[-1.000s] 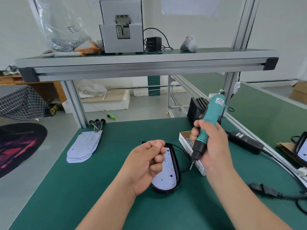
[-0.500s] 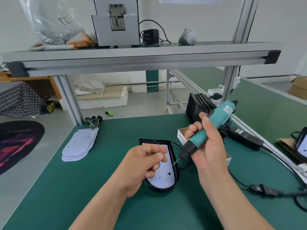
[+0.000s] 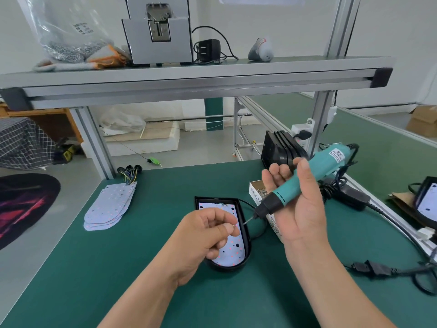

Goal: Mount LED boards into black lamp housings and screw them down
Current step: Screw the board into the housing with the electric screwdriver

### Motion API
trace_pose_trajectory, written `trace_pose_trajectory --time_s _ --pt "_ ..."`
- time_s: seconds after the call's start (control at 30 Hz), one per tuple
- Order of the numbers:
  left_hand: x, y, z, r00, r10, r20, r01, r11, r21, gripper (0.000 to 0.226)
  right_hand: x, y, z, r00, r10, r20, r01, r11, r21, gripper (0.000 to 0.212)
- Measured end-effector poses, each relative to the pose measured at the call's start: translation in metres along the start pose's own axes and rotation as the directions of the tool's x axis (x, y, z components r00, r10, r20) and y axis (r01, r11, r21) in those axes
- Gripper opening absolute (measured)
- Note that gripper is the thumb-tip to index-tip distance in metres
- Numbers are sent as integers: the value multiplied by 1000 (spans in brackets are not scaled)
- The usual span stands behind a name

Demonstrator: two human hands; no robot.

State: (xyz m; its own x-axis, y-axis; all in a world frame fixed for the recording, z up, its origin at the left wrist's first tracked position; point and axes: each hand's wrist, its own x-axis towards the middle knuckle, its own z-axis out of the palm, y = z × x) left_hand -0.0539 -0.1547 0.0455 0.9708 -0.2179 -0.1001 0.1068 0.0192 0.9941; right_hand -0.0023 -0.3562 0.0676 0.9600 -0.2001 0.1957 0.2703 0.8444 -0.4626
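Screw meets bit, just above the seated board

The white LED board lies in the black teardrop plastic lamp housing, mid green bench mat. My left hand pinches a tiny metal screw; my right hand grips the teal electric screwdriver — I'd seat it square, then drive upright.

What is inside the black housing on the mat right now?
A white LED board with red dots and dark holes, wires at its top edge. The left hand, pinching a small screw, covers the board's left middle part.
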Motion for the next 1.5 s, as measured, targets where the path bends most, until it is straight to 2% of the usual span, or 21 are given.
trace_pose_trajectory --time_s 0.13,0.37,0.5,1.2,1.5 --pt "-2 0 3 999 9 32 -9 1000 13 14 0 1 -4 999 19 -28 -20 1000 -17 24" --pt "-5 3 7 998 16 61 -19 999 46 13 -2 7 -3 1000 22 -2 -22 1000 8 18" --pt "-6 4 7 996 22 82 -27 998 52 13 -2 8 -3 1000 24 -11 -24 1000 0 24" --pt "-3 0 5 996 17 91 -21 998 53 13 -4 11 -4 999 36 2 -36 999 4 17" --pt "-3 0 5 998 27 64 -33 995 92 12 -5 12 -5 1000 26 15 -25 999 -44 20"
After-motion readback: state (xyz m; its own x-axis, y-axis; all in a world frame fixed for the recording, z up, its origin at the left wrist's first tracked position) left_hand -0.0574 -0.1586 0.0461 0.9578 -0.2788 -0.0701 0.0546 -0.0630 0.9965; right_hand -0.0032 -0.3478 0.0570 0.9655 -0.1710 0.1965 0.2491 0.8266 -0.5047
